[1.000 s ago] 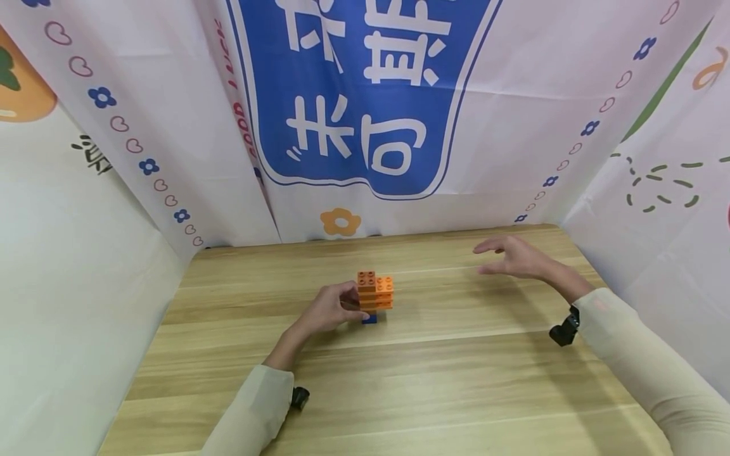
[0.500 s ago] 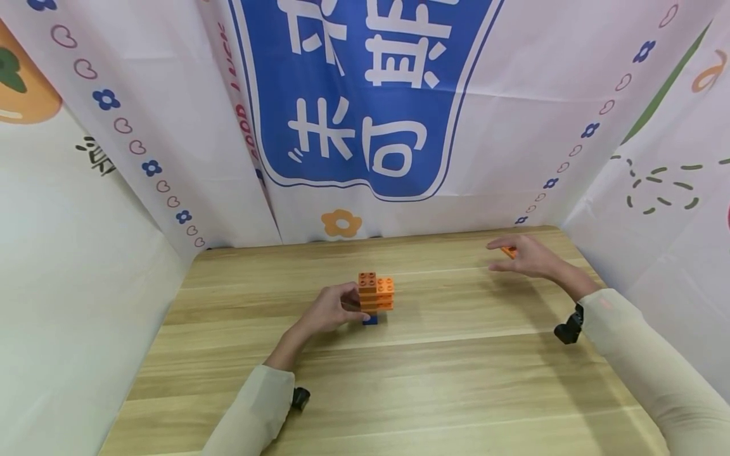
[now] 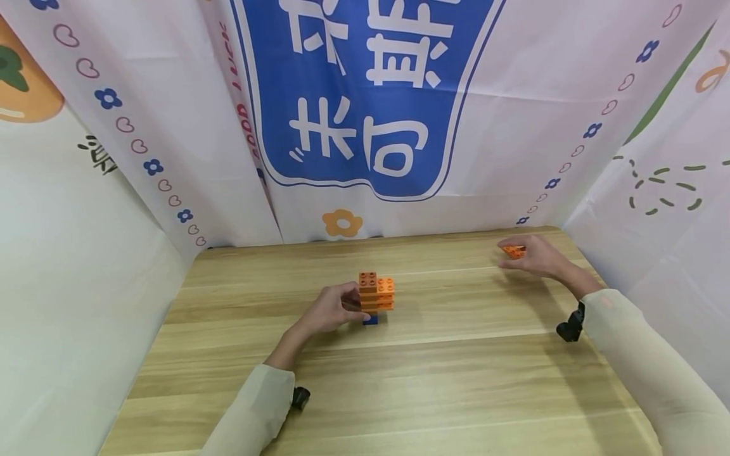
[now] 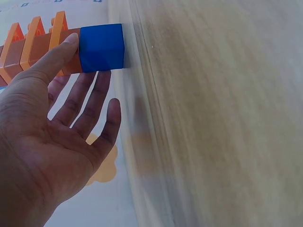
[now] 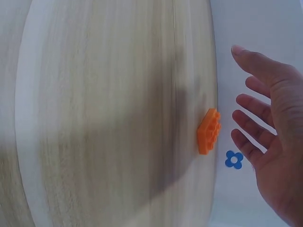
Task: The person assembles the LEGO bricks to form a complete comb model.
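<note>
Thumb on one side and fingers on the other, my left hand grips a tower of toy building bricks. In the left wrist view, brown bricks alternate with thin orange plates that jut out to one side. A blue brick forms the tower's foot, standing on the tabletop. Far to the right, my right hand hovers with its thumb and fingers spread. Just beyond it lies a studded orange plate with slanted sides, apart from the fingers in the right wrist view.
A light wood-grain table lies under both hands. Printed white cloth rises along its back edge, with more cloth at the left and right. Each wrist wears a small black camera.
My right hand has moved to the right and slightly away from the middle, and the orange plate now shows between thumb and fingers. The left hand and tower stay in place.
</note>
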### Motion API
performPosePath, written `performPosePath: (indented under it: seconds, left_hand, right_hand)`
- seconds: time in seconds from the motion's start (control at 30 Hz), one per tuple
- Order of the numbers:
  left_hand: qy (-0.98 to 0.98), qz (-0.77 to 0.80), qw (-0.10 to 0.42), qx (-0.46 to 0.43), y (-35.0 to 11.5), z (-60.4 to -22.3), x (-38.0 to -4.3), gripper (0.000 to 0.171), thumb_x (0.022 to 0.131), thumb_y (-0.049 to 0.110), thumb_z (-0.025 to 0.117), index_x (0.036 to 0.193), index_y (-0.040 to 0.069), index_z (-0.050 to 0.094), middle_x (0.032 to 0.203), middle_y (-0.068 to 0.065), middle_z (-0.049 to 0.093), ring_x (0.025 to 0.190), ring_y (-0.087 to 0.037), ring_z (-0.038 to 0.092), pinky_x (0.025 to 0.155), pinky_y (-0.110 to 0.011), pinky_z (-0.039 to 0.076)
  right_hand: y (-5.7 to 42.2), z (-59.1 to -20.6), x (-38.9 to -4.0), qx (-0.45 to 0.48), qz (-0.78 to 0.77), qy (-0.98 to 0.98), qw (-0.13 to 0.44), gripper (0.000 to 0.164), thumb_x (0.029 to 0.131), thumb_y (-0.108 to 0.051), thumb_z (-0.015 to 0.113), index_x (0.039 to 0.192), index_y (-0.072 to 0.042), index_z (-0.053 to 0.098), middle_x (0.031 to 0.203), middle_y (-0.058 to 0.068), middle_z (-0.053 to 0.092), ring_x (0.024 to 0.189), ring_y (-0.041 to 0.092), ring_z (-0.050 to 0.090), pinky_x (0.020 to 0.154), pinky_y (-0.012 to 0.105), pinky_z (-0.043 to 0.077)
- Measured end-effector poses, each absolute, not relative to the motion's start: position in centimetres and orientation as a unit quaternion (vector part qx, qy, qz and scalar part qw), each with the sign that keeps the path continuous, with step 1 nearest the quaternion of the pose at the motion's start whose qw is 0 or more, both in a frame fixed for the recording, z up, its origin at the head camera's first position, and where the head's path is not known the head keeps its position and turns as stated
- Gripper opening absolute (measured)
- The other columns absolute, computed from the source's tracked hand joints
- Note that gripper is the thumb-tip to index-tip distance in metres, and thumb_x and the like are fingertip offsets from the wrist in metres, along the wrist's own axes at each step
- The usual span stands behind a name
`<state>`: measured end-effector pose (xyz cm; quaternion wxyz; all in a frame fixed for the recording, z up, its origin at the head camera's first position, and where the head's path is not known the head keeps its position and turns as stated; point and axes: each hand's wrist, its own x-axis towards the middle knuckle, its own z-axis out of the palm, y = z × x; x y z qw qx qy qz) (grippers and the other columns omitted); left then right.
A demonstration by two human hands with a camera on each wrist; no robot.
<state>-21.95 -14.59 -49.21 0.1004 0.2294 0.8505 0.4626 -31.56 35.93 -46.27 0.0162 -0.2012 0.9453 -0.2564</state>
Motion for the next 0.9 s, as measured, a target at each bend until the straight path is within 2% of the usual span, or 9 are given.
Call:
performPosePath:
  seconds: [0.3,0.63,0.9]
  left_hand:
    - [0.855,0.457,0.1,0.225,-14.6,-49.2,-22.0,0.033,0.087,0.012,0.089,0.114,0.008,0.071,0.108,-0.004,0.075,0.099,-0.02,0.071,0.088,-0.033,0.06]
    - [0.854,0.456,0.104,0.227,-14.7,-49.1,-21.9,0.035,0.088,0.014,0.089,0.117,0.007,0.071,0.106,-0.004,0.074,0.096,-0.018,0.071,0.086,-0.031,0.06]
    - [0.857,0.453,0.101,0.225,-14.7,-49.2,-22.1,0.037,0.087,0.013,0.09,0.118,0.007,0.071,0.105,-0.003,0.074,0.095,-0.016,0.071,0.085,-0.03,0.06]
  right_hand:
    - [36.7,-46.8,-31.8,-0.175,-0.256,0.951,0.011,0.062,0.09,-0.028,0.088,0.137,0.005,0.065,0.136,0.033,0.064,0.123,0.056,0.06,0.1,0.07,0.048]
    - [37.2,-47.8,-32.2,-0.152,-0.239,0.959,0.005,0.068,0.091,-0.032,0.086,0.143,0.005,0.061,0.142,0.036,0.058,0.121,0.054,0.06,0.099,0.069,0.048]
    - [37.7,-49.0,-32.6,-0.144,-0.231,0.962,0.001,0.072,0.093,-0.034,0.083,0.146,0.007,0.056,0.146,0.037,0.054,0.129,0.056,0.055,0.104,0.069,0.046]
